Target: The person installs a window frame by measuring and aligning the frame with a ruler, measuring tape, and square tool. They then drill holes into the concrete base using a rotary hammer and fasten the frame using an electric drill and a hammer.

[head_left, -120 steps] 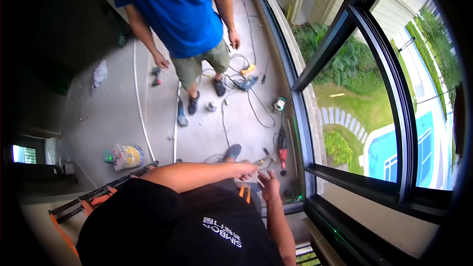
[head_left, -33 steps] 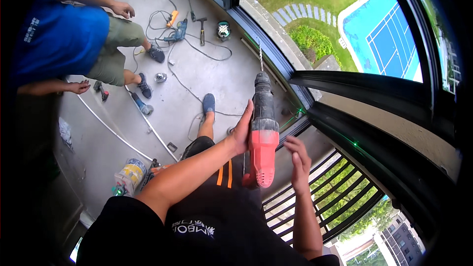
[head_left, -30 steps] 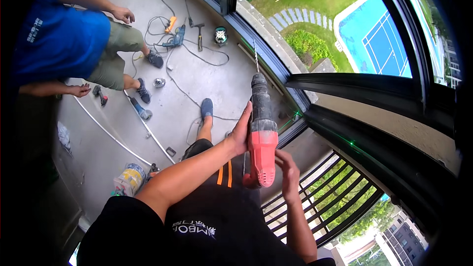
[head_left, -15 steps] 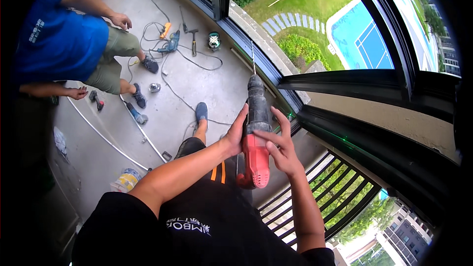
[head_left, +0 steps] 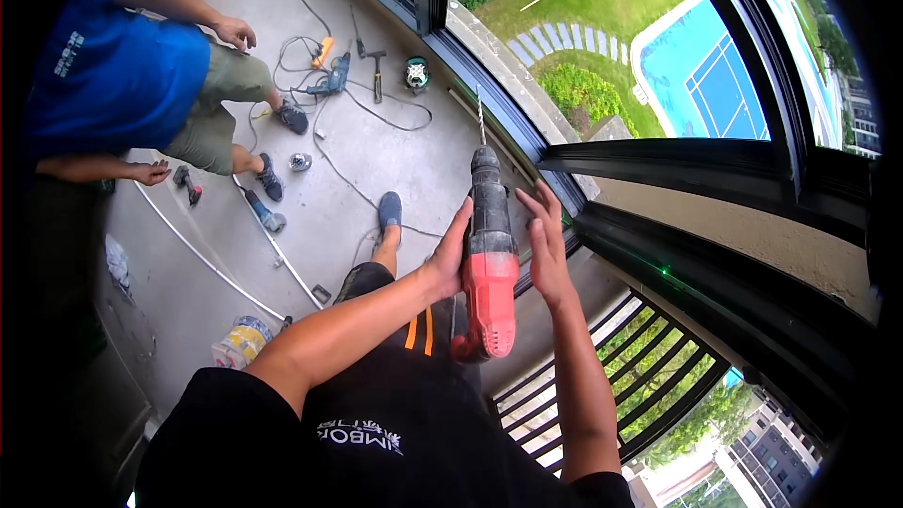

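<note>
My left hand (head_left: 450,259) grips a red and black rotary hammer drill (head_left: 489,282) from its left side, its long bit pointing away from me toward the window frame (head_left: 508,103). My right hand (head_left: 547,249) is raised at the drill's right, fingers apart and curved beside the dark front housing; whether a fingertip touches it I cannot tell. Below the drill are my dark shorts with orange stripes and my blue shoe (head_left: 389,212) on the grey floor (head_left: 367,160).
A person in blue (head_left: 127,85) stands at left. Floor holds cables, a blue drill (head_left: 329,75), hammer (head_left: 377,77), grinder (head_left: 261,209), cordless tool (head_left: 186,183), white pipes (head_left: 188,245) and bucket (head_left: 243,341). At right are windows, railing (head_left: 649,376) and outdoor drop.
Four seconds ago both hands were low without the drill. Now my left hand holds it raised. My right hand rose alongside it, reached over the housing, then shifted slightly rightward, fingers lifted.
</note>
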A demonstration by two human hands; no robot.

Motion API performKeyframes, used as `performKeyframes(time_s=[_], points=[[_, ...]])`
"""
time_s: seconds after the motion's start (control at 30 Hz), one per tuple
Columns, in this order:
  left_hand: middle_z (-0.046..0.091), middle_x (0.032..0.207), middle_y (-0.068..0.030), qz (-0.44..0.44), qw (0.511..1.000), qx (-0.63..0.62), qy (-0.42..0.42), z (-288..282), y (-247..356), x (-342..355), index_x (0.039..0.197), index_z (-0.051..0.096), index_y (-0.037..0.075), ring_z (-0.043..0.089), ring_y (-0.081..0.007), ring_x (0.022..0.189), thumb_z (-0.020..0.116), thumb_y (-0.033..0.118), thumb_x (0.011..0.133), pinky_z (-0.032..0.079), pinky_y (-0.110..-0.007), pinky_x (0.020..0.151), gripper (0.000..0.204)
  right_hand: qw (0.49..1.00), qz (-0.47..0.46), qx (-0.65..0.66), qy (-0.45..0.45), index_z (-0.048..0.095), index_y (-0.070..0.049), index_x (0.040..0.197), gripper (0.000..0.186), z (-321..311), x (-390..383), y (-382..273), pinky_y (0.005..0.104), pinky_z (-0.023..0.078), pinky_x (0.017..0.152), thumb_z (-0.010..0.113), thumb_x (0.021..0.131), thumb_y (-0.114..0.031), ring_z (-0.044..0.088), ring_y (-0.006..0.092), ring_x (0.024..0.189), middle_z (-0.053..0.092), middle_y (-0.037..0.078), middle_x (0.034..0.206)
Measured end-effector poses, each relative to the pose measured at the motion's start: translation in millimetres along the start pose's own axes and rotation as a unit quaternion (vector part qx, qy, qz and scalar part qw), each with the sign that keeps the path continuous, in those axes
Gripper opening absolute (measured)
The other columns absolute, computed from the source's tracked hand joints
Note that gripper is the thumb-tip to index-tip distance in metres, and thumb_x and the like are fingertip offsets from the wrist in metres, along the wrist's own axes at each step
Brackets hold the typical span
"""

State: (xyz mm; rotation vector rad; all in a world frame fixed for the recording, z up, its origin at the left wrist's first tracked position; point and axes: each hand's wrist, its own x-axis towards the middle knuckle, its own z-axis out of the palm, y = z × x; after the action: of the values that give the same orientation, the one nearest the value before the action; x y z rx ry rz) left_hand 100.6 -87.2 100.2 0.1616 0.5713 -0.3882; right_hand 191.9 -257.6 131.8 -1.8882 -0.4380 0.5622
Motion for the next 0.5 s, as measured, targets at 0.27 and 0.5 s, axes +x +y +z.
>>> performKeyframes(time_s=[0.27, 0.5], points=[[0.074, 0.125, -0.0096, 0.019, 1.000, 0.012, -0.022, -7, 0, 5, 0.148, 0.058, 0.012, 0.075, -0.0238, 0.107, 0.046, 0.080, 0.106, 0.063, -0.044, 0.096, 0.081, 0.995, -0.018, -0.005, -0.100, 0.077, -0.006, 0.138, 0.073, -2, 26, -8, 0.0501, 0.023, 0.132, 0.036, 0.116, -0.063, 0.031, 0.0350, 0.162, 0.033, 0.016, 0.176], [0.074, 0.126, -0.0115, -0.022, 1.000, -0.016, -0.011, -3, 8, 1, 0.148, 0.058, 0.012, 0.076, -0.0247, 0.108, 0.044, 0.084, 0.104, 0.063, -0.044, 0.097, 0.085, 0.993, -0.023, 0.068, -0.088, 0.082, -0.011, 0.133, 0.064, -5, -36, -19, 0.0540, 0.021, 0.132, 0.042, 0.115, -0.056, 0.028, 0.0361, 0.163, 0.031, 0.018, 0.176]])
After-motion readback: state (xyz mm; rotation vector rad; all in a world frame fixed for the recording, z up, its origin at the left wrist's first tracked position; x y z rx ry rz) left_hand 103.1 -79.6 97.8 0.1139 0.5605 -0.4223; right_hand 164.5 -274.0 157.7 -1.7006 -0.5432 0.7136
